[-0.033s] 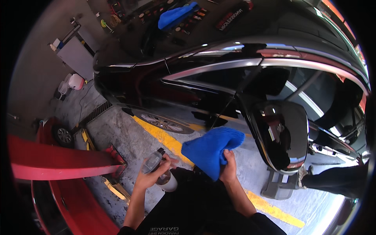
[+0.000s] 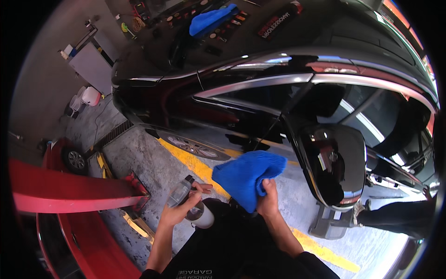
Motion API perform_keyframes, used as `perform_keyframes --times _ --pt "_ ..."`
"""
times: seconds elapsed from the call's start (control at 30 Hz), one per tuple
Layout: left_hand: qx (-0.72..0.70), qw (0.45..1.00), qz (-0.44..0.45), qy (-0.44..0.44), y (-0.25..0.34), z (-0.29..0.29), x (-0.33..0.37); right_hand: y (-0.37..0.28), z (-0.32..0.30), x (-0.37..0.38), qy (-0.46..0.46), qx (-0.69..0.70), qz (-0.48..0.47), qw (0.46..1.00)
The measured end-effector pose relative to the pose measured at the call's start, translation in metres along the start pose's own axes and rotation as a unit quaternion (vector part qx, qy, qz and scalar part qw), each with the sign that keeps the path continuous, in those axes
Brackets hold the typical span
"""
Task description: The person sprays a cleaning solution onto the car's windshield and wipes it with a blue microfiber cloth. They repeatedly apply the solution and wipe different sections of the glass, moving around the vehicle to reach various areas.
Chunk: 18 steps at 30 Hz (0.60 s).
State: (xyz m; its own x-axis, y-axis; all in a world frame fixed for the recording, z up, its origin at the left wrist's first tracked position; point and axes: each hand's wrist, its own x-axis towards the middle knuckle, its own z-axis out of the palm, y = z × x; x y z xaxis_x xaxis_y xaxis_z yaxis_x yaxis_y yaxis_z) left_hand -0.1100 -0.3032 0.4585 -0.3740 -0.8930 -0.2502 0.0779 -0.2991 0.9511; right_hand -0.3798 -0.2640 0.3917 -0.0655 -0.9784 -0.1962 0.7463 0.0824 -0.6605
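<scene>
A grey-headed spray bottle point(image 2: 202, 216) with pale contents is gripped by my left hand point(image 2: 182, 208), its fingers wrapped around the neck below the trigger head. My right hand point(image 2: 268, 203) is closed on a blue microfiber cloth point(image 2: 246, 174), which bunches at my thumb and spreads out to the left. Both hands are in front of my body, apart from each other. Beyond them stands a glossy black car point(image 2: 218, 116). Its side mirror point(image 2: 344, 156) is to the right of the cloth. I see no contact between the cloth and the car.
A second blue cloth point(image 2: 211, 19) lies on the car's dark upper surface. At left are a red lift post point(image 2: 79, 193) and a red car point(image 2: 100, 242). A grey step stool point(image 2: 331, 222) stands under the mirror, near another person's leg point(image 2: 395, 216). Yellow lines point(image 2: 188, 162) mark the floor.
The blue cloth and my right hand have shifted slightly left. The spray bottle has tilted a little, its base moving slightly right. Both grips are the same.
</scene>
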Motion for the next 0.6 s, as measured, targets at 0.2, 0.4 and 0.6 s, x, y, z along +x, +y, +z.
perform_keyframes --times 0.2,0.4,0.6 --pt "-0.025 0.987 0.085 0.135 0.036 0.010 0.030 0.000 0.082 0.060 -0.148 -0.137 -0.047 0.978" --pt "-0.041 0.960 0.168 0.219 0.068 -0.030 0.056 -0.002 0.100 0.107 -0.125 -0.141 -0.015 0.982" --pt "-0.008 0.969 0.157 0.192 0.127 -0.103 0.073 -0.006 0.108 0.179 -0.106 -0.210 -0.047 0.971"
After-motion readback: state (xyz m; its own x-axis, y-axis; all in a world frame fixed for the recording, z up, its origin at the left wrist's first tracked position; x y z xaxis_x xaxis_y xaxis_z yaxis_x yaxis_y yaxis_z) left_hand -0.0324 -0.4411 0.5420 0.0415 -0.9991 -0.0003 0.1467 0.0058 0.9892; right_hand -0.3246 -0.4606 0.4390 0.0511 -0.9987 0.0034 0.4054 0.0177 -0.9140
